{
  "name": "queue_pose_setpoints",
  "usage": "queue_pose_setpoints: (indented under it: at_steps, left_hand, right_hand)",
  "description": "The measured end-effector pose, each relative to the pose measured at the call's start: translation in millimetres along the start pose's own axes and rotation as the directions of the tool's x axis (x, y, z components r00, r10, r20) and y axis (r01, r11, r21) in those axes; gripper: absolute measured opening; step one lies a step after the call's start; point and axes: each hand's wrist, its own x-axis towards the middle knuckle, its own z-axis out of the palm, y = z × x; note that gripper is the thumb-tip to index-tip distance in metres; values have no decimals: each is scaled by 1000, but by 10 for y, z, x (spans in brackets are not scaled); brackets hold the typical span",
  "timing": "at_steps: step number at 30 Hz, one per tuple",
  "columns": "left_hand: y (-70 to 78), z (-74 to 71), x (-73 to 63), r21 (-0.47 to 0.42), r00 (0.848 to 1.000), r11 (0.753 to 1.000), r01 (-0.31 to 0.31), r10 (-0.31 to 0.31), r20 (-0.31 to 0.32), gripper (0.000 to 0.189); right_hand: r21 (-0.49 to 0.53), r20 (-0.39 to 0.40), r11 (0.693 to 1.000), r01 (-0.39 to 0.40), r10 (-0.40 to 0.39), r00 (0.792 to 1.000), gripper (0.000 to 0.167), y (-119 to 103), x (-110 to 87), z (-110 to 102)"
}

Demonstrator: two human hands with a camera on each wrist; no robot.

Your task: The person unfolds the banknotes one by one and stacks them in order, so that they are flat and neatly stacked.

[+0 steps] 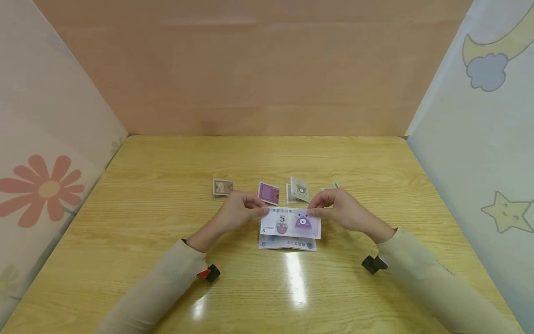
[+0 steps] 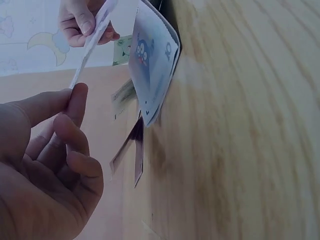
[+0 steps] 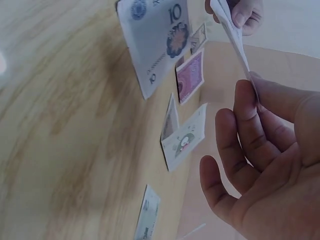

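Between both hands a purple play banknote marked 5 (image 1: 288, 224) is stretched out, raised off the table. My left hand (image 1: 237, 212) pinches its upper left corner between thumb and fingertips; my right hand (image 1: 343, 211) pinches the upper right corner the same way. Edge-on, the purple note (image 2: 92, 45) looks thin in the left wrist view. Below it lies a bluish play banknote marked 10 (image 3: 155, 55), folded, partly hidden from above by the held note. Its front strip shows in the head view.
A row of folded play banknotes stands behind the hands: a brown one (image 1: 223, 187), a magenta one (image 1: 268, 193), a whitish one (image 1: 299, 189) and a green one (image 3: 147, 214) near the right hand. The wooden table (image 1: 167, 157) is bounded by a back panel and patterned side walls.
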Motion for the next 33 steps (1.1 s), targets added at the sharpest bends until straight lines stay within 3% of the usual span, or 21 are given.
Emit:
queue_pose_setpoints:
  at_steps: [6, 11, 19, 26, 33]
  left_hand:
    - [-41, -5, -34, 24, 999, 1000, -7, 6, 42, 5]
    - [-87, -2, -59, 56, 998, 998, 28, -31, 54, 4]
    - [-156, 60, -42, 152, 995, 986, 70, -79, 54, 6]
    - [-186, 103, 2, 305, 998, 952, -7, -13, 65, 11]
    - [-154, 104, 12, 349, 996, 937, 13, -42, 74, 14]
  right_hand:
    - [14, 20, 1000, -8, 7, 1000, 7, 41, 17, 97]
    - [-8, 53, 1000, -22, 22, 998, 7, 98, 24, 204]
    - [-80, 72, 997, 18, -12, 997, 3, 180, 42, 311]
    - [-141, 85, 989, 30, -18, 996, 5, 165, 64, 329]
    - [-220, 73, 975, -12, 29, 997, 3, 177, 84, 370]
